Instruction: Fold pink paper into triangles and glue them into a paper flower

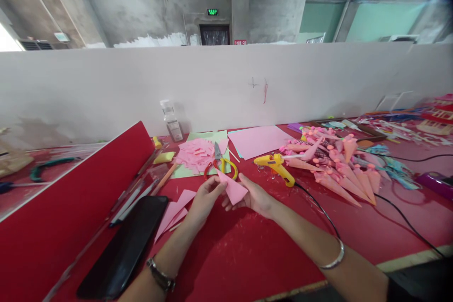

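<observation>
A folded pink paper triangle (234, 189) is held between my two hands over the red table. My left hand (208, 194) pinches its left corner between thumb and fingers. On the right side, my right hand (255, 197) grips the paper, its fingers partly behind it. Just beyond the hands lie scissors (230, 168) with red and yellow handles, blades pointing away on a heap of pink paper pieces (198, 155). More folded pink papers (174, 212) rest left of my left wrist. To the right is a yellow glue gun (278, 167).
A black case (125, 245) and a red divider (71, 207) stand at left. A bottle (172, 122) is by the white partition (212, 85). Pink sheets (260, 140) lie behind; a pile of pink cones (339, 170) and a black cord (320, 207) are at right.
</observation>
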A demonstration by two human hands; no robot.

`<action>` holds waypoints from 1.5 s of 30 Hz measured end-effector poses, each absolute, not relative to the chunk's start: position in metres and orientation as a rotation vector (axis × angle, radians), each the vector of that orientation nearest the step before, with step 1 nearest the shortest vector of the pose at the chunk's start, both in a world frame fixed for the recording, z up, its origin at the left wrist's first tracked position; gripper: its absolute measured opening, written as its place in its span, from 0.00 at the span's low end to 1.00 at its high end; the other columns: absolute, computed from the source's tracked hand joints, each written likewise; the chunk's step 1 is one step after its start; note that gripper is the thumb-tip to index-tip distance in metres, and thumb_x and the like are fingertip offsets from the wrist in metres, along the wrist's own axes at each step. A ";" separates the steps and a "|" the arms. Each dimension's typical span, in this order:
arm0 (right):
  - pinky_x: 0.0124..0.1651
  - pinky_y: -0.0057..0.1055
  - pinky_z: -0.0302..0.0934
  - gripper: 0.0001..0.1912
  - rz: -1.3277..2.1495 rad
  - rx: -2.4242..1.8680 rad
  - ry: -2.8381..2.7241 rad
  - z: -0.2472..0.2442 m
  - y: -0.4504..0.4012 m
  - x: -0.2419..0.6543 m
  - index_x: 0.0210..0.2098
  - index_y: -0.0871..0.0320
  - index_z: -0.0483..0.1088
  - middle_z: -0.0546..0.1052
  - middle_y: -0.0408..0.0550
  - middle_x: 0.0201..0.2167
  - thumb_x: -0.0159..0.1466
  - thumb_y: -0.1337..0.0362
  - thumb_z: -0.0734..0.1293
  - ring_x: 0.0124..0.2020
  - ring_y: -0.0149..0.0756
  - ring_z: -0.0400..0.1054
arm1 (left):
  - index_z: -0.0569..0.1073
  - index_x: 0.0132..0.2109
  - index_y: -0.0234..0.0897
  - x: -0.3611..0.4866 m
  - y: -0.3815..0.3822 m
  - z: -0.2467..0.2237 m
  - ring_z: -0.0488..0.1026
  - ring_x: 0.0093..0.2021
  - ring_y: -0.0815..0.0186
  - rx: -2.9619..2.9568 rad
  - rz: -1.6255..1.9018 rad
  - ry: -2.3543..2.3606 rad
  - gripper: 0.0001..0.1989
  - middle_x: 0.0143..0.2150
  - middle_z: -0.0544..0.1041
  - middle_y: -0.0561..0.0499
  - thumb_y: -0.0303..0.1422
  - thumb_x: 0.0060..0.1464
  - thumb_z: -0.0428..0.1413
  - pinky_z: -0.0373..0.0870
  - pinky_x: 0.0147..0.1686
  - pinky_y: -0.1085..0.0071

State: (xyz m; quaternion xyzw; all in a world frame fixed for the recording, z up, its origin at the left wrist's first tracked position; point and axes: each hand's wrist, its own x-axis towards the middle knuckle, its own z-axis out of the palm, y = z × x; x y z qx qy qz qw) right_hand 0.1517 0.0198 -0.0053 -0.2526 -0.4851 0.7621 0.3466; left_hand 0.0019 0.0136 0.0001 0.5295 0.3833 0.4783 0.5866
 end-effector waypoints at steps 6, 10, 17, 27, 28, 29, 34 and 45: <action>0.37 0.29 0.59 0.23 2.124 -0.554 -1.286 -0.003 0.018 0.154 0.35 0.65 0.70 0.73 0.49 0.24 0.60 0.52 0.55 0.27 0.30 0.68 | 0.64 0.32 0.36 0.002 0.012 0.001 0.63 0.14 0.72 1.095 0.996 0.686 0.07 0.17 0.60 0.61 0.36 0.49 0.52 0.65 0.17 0.71; 0.37 0.28 0.59 0.12 2.051 -0.557 -1.317 -0.003 0.016 0.155 0.34 0.63 0.70 0.72 0.46 0.25 0.56 0.60 0.64 0.27 0.27 0.66 | 0.66 0.33 0.35 0.001 0.011 0.005 0.66 0.17 0.71 1.079 0.977 0.680 0.06 0.18 0.63 0.58 0.33 0.47 0.53 0.66 0.20 0.72; 0.36 0.29 0.58 0.13 1.878 -0.711 -1.313 -0.007 0.017 0.151 0.32 0.62 0.70 0.71 0.43 0.24 0.50 0.59 0.68 0.25 0.26 0.65 | 0.71 0.35 0.34 0.001 0.013 0.005 0.69 0.30 0.68 1.092 1.115 0.879 0.10 0.30 0.74 0.51 0.30 0.41 0.55 0.65 0.31 0.75; 0.44 0.29 0.55 0.07 1.170 -0.822 -1.437 -0.006 0.024 0.154 0.30 0.53 0.74 0.63 0.45 0.37 0.54 0.61 0.65 0.40 0.32 0.60 | 0.69 0.27 0.34 -0.006 0.021 -0.002 0.64 0.22 0.72 1.057 1.248 1.150 0.15 0.21 0.69 0.54 0.43 0.47 0.50 0.59 0.24 0.77; 0.41 0.29 0.56 0.07 1.080 -0.863 -1.456 -0.006 0.024 0.155 0.31 0.52 0.74 0.61 0.45 0.35 0.54 0.62 0.65 0.38 0.31 0.60 | 0.68 0.25 0.34 -0.005 0.020 -0.001 0.63 0.20 0.72 1.078 1.202 1.120 0.16 0.19 0.67 0.54 0.44 0.48 0.49 0.59 0.23 0.76; 0.39 0.29 0.57 0.07 0.979 -0.905 -1.474 -0.006 0.024 0.155 0.32 0.51 0.74 0.60 0.44 0.33 0.55 0.64 0.64 0.36 0.31 0.59 | 0.68 0.24 0.33 -0.003 0.019 0.000 0.62 0.19 0.72 1.098 1.159 1.089 0.17 0.18 0.67 0.54 0.44 0.48 0.49 0.58 0.22 0.76; 0.42 0.33 0.55 0.14 0.550 -0.948 -1.573 -0.004 0.023 0.159 0.36 0.46 0.73 0.59 0.44 0.31 0.57 0.69 0.61 0.36 0.33 0.57 | 0.67 0.23 0.34 0.004 0.015 0.001 0.62 0.19 0.72 1.143 1.097 1.020 0.15 0.18 0.67 0.54 0.41 0.46 0.52 0.57 0.22 0.76; 0.42 0.35 0.56 0.15 0.495 -0.890 -1.699 0.001 0.020 0.159 0.34 0.45 0.73 0.62 0.45 0.35 0.57 0.71 0.61 0.39 0.35 0.58 | 0.64 0.22 0.34 0.002 0.011 0.004 0.54 0.19 0.75 1.251 1.090 0.990 0.13 0.17 0.60 0.58 0.38 0.46 0.54 0.52 0.20 0.79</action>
